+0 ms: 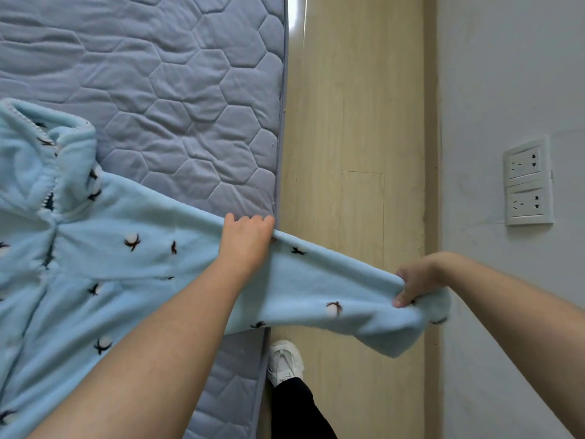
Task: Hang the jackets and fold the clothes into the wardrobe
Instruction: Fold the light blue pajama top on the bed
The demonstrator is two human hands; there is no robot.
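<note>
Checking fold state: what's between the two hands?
Head view: only the blue jacket sleeve, pulled straight from left hand at the mattress edge to right hand gripping its cuff.

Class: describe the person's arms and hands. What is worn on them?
Nothing that shows is worn. The left hand and right hand have no gloves, rings, watch or bracelet, and both arms are bare, with no sleeves in view.

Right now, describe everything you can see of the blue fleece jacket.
The jacket is pale blue fleece, dotted with white-and-dark cotton-boll motifs, with a stand-up collar and a zipper open at the collar. It lies front up on the grey quilted mattress. One sleeve stretches out past the mattress edge: the left hand holds it near the shoulder, the right hand pinches its cuff end.
</note>
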